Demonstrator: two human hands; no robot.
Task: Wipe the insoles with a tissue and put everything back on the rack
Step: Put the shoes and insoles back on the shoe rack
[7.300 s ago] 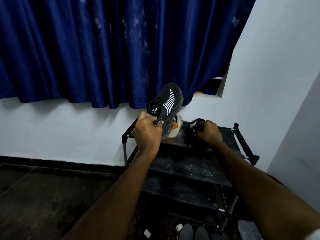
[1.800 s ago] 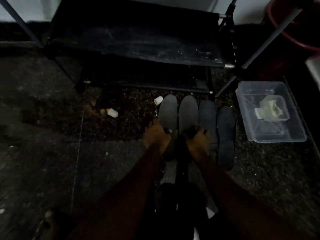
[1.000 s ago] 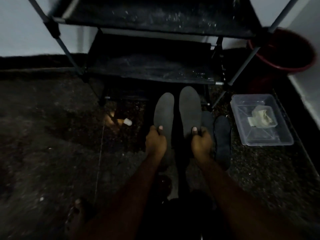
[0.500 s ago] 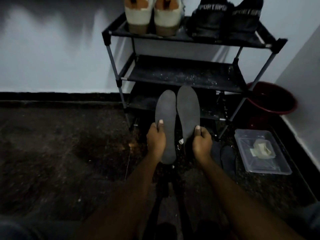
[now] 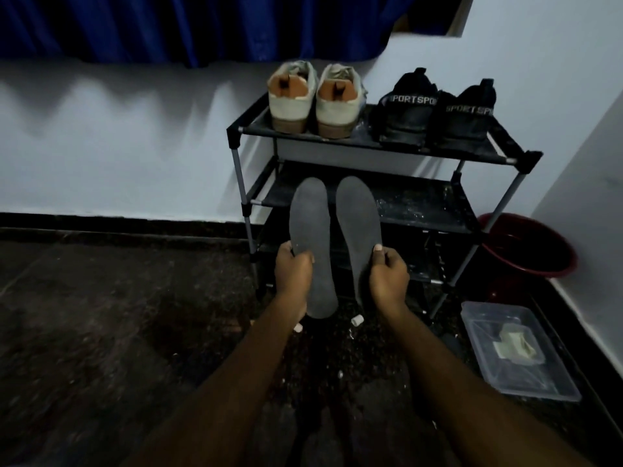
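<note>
Grey and foot-shaped, the flat left insole (image 5: 312, 237) and the matching right insole (image 5: 359, 224) stand side by side in the middle of the head view. Their toes point up, a narrow gap lies between them, and they are held in front of the black metal-framed rack (image 5: 421, 203). The left hand (image 5: 292, 271) grips its insole with fingers curled round the lower left edge. The right hand (image 5: 387, 274) pinches the right edge of the other, thumb tip on the face.

Above centre, on the rack's top shelf, a pair of beige shoes (image 5: 313, 99) with tan heel patches sits left of a pair of black sport shoes (image 5: 438, 112), heels toward the camera. At lower right a clear plastic box (image 5: 526, 375) lies on the dark speckled floor (image 5: 118, 332) with a crumpled pale tissue (image 5: 517, 343) inside. A round red basin (image 5: 529, 244) sits right of the rack by the white wall. A blue curtain (image 5: 202, 25) hangs across the top. Small white pieces (image 5: 357, 320) lie on the floor just below the insoles.
</note>
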